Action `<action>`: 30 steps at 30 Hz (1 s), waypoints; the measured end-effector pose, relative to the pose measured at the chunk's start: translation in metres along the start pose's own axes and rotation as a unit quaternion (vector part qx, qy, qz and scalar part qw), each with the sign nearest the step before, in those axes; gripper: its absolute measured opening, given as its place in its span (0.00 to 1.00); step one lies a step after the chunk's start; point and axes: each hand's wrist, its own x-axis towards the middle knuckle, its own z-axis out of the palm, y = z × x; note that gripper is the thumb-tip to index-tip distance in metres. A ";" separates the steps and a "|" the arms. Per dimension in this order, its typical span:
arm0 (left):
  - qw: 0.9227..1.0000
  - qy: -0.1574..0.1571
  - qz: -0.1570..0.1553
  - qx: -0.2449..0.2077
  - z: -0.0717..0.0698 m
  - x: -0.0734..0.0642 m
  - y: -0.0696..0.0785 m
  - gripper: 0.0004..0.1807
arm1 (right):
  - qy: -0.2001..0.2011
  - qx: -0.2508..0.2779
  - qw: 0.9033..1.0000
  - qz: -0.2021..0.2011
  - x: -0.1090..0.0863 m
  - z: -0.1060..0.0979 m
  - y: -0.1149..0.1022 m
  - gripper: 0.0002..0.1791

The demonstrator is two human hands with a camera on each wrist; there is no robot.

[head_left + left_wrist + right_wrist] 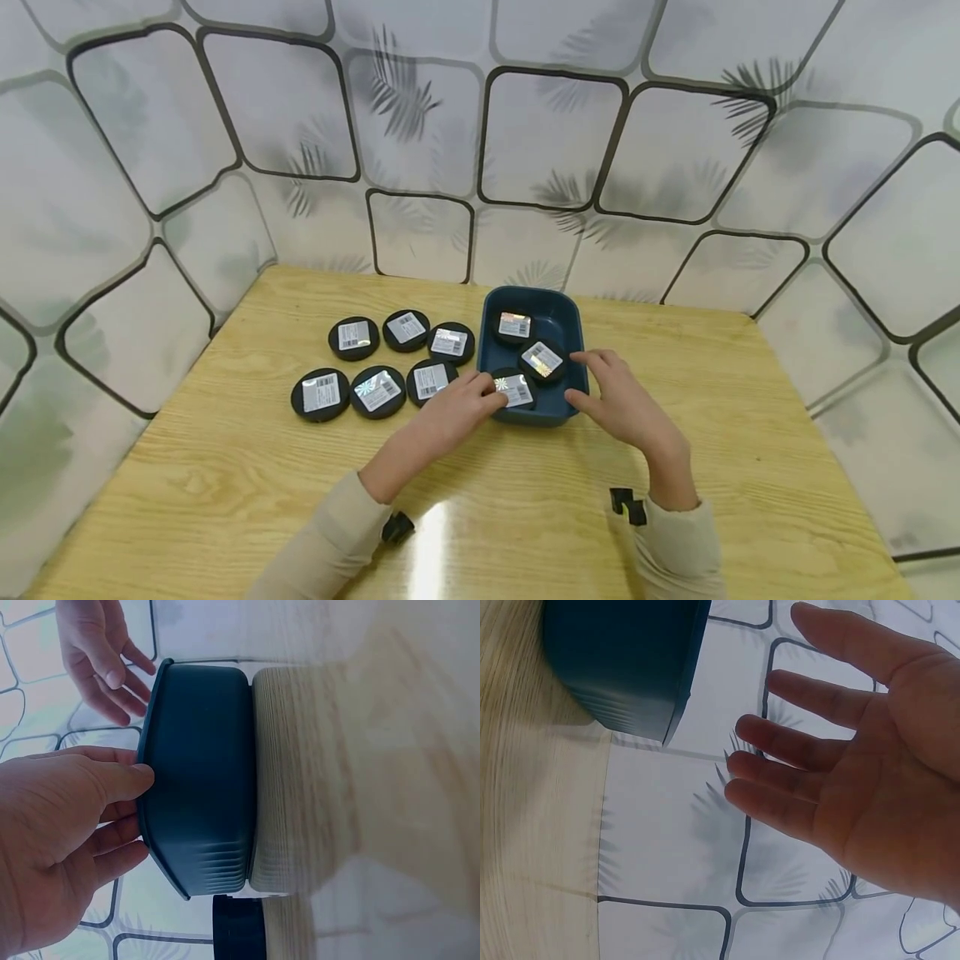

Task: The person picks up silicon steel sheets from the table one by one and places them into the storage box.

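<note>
My left hand is at the left rim of a dark blue plastic bin. Its fingertips overlap the edge of a round black disc with a silver-white label inside. From the left wrist, the thumb lies across the near rim and the other fingertips go behind it; I cannot tell whether they grip the disc. Two more labelled discs, one at the back and one in the middle, lie in the bin. At the bin's right side, my right hand is held with fingers spread, holding nothing.
Left of the bin, several matching black discs lie label-up in two rows, the front row starting with one at far left. The wooden table backs onto a patterned fabric wall. Black wrist mounts hang beside the sleeves.
</note>
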 end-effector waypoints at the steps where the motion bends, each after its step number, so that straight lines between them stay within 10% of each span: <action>1: 1.000 0.001 0.003 0.003 0.000 0.000 0.000 0.11 | 0.000 -0.001 1.000 0.001 0.000 0.000 0.000 0.31; 30: 1.000 -0.006 0.009 0.011 -0.008 0.001 0.001 0.09 | 0.004 -0.009 1.000 -0.002 0.000 0.000 -0.004 0.30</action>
